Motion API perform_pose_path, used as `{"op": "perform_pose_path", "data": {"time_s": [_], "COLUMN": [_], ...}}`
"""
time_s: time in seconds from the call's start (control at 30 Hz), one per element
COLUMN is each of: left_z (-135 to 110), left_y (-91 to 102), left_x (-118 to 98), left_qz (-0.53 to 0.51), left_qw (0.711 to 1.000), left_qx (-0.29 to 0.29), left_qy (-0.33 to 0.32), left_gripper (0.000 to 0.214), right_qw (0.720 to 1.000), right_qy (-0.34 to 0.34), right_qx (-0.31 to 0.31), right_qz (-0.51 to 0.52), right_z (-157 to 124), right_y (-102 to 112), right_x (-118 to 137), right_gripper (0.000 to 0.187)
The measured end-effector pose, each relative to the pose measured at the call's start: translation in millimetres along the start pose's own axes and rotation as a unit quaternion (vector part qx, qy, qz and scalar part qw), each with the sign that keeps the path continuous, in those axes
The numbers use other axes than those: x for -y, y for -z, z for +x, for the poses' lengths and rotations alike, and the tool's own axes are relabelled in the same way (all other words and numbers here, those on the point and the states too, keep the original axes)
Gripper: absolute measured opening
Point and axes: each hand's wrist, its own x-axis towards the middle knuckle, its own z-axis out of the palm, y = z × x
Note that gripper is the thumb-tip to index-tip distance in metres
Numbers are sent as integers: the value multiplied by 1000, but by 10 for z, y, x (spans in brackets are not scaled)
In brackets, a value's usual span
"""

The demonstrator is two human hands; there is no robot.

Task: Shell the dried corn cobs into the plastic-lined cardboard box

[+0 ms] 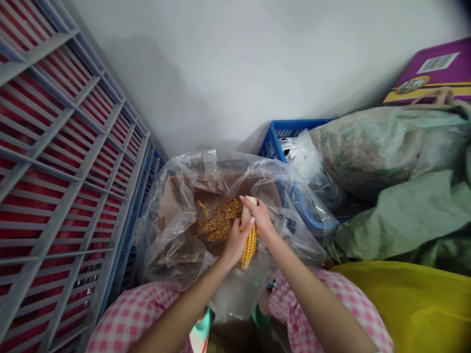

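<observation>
Both hands hold one corn cob (pixel 250 242) above a box lined with clear plastic. The cob's far end is pale and bare, while yellow kernels cover the end closer to me. My left hand (pixel 236 240) is closed on the left side of the cob, its thumb against the kernels. Around the upper, stripped part my right hand (pixel 258 213) is wrapped. Loose corn kernels (pixel 217 229) lie in the bottom of the cardboard box (pixel 206 184). A clear plastic bag (pixel 172 171) spreads over the box's rim and hangs toward my feet.
Stacked plastic crates (pixel 77 176) with red contents rise at the left. A blue basket (pixel 274 142) holding a white plastic bag (pixel 305 157) stands behind right. Large sacks (pixel 386 147), a purple box (pixel 437 73) and yellow material (pixel 412 299) fill the right side. A white wall (pixel 221 73) is behind.
</observation>
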Motion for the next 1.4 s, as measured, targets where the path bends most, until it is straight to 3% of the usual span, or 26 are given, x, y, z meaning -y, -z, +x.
{"op": "perform_pose_path", "data": {"time_s": [0.13, 0.5, 0.63, 0.73, 1.0, 1.13, 1.3, 1.4], "left_z": [-45, -23, -42, -46, -1, 8, -8, -17], "left_y": [-27, -17, -4, -7, 14, 19, -7, -17], "left_x": [-5, 32, -61, -91, -21, -11, -79, -100], "left_qz": [24, 6, -36, -5, 101, 89, -4, -24], "left_qw": [999, 997, 999, 1000, 992, 992, 999, 998], "left_qx": [-8, -71, -16, 8, -47, -78, -17, -12], "left_qy": [-39, 0, 1, -21, -53, -32, -48, -55], "left_gripper": [41, 45, 50, 44, 34, 32, 33, 43], "right_qw": [999, 996, 995, 994, 992, 994, 989, 983], "right_qy": [-17, -49, -55, -58, -65, -58, -69, -96], "right_qx": [11, 19, 29, 27, 34, 19, 32, 36], "right_qz": [26, 69, 83, 88, 101, 93, 123, 151], "right_z": [-16, -37, -26, -32, -49, -57, -72, -70], "right_y": [16, -14, -2, 1, -22, -35, 0, 26], "right_x": [59, 59, 96, 120, 104, 100, 201, 245], "right_gripper": [38, 35, 36, 37, 39, 39, 37, 36]}}
